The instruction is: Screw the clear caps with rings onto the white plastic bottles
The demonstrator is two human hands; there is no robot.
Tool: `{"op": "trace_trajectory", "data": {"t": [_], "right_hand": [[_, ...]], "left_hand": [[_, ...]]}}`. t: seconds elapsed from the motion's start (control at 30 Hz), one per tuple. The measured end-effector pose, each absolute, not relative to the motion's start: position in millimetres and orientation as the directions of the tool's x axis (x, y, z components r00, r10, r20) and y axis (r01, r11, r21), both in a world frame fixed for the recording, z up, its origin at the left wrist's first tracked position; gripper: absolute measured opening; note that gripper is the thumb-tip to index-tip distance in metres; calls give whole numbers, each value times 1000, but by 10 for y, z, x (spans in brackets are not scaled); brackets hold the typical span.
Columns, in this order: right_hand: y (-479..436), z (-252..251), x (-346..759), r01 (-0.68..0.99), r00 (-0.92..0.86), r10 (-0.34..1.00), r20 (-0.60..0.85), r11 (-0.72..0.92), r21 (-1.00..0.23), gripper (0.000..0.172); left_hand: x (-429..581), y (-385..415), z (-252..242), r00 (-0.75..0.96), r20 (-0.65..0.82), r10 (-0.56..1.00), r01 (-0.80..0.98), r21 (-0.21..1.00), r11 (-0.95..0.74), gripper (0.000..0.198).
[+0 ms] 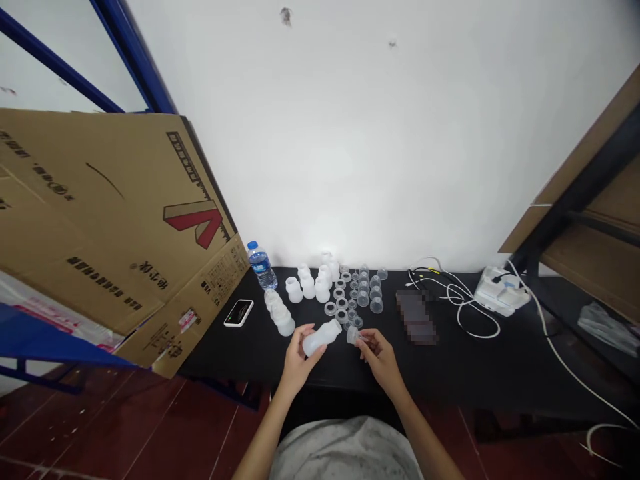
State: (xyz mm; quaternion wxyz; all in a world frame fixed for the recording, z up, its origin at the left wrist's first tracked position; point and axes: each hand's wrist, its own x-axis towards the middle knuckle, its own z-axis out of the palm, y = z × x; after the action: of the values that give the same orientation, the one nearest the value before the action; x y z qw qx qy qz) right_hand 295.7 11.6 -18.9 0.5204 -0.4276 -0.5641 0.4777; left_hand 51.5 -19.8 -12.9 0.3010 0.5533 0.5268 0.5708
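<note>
My left hand [299, 352] is wrapped round a translucent white baby bottle [324, 335], tilted with its open neck up and to the right. To its right, my right hand [376, 351] pinches a small clear bottle-top piece [353, 335] by one end; whether it is a collar, a nipple or both together I cannot tell. The piece and the bottle neck are apart. Behind my hands lie clear collar rings [341, 303] in rows, with small clear nipples [354, 285] beside them. Several clear domed caps [376, 305] stand farther right.
White bottles [294, 290] stand at the back, and more bottles [283, 319] line up on the left. A water bottle [262, 265], a phone [239, 313], a blurred dark object [417, 317], white cables [467, 308] and a white power box [500, 291] share the black table [465, 360]. Cardboard [115, 220] borders the left.
</note>
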Motion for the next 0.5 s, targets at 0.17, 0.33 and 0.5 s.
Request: {"op": "trace_trajectory", "data": {"t": [0.17,0.33,0.5], "right_hand": [[97,-188,2940,-62,-167,971,169,160,-985,49],[73,-244,2940,-59,-175,977,119,111,-992,48],[83,-255,2973,45,-125,980,157,163,-986,44]], "left_hand": [[439,-141,-150,-263,246,933,89,969,-231,55],[423,-153,-148,-285,189,940,27,982,-189,66],[464,-136,-223,-313,173,934,-77,976,-206,63]]}}
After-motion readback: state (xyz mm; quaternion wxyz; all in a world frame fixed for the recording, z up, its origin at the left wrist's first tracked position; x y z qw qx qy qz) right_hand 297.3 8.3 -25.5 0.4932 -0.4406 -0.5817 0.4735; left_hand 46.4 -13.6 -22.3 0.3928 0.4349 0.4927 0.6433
